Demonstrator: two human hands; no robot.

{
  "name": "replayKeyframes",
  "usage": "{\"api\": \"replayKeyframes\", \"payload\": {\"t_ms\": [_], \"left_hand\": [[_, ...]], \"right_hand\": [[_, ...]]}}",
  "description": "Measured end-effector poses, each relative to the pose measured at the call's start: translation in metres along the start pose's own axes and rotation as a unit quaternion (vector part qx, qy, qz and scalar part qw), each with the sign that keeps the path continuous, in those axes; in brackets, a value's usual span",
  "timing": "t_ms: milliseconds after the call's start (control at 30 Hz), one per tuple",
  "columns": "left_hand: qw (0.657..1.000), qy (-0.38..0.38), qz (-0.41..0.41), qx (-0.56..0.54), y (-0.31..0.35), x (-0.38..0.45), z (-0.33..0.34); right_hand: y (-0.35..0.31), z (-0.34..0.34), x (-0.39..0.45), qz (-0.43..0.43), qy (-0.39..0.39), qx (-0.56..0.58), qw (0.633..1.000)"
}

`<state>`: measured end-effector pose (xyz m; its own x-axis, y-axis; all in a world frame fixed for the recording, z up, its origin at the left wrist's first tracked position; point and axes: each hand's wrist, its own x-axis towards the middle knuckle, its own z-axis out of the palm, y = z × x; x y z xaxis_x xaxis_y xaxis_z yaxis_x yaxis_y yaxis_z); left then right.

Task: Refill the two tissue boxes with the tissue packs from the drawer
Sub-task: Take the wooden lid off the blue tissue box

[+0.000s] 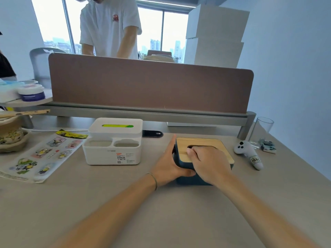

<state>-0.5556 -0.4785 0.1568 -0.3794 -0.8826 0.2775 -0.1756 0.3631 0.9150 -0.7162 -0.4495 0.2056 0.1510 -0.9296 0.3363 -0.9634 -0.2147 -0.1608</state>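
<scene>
A dark blue tissue box (192, 180) with a wooden lid (211, 143) stands on the desk right of centre. My left hand (169, 164) lies flat against its left side, thumb on the front corner. My right hand (208, 162) rests on the lid, fingers curled into the oval slot. A white tissue box (114, 138) with two front compartments stands to the left, green showing through its top slot. No drawer or loose tissue pack is visible.
A brown divider panel (150, 86) runs across the back of the desk. A sticker sheet (44, 154) and a pot (10, 136) lie left. A white controller (248, 154) and a glass (262, 131) sit right. A person (110, 27) stands behind the divider.
</scene>
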Motion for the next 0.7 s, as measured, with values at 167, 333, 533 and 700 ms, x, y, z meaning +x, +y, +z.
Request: {"api": "replayKeyframes", "payload": {"t_ms": [167, 333, 533, 700], "left_hand": [[1.000, 0.014, 0.009, 0.013, -0.008, -0.009, -0.015], [1.000, 0.016, -0.010, 0.002, -0.016, -0.016, -0.018], [0.999, 0.032, -0.009, 0.000, -0.017, -0.018, -0.017], [0.999, 0.035, -0.011, -0.005, -0.021, -0.021, -0.016]], "right_hand": [[-0.019, 0.007, 0.006, -0.009, 0.003, -0.028, 1.000], [-0.027, 0.013, 0.011, -0.003, 0.007, -0.042, 0.999], [-0.026, 0.017, 0.012, 0.010, 0.023, -0.029, 0.999], [-0.026, 0.016, 0.015, 0.018, 0.018, -0.013, 1.000]]}}
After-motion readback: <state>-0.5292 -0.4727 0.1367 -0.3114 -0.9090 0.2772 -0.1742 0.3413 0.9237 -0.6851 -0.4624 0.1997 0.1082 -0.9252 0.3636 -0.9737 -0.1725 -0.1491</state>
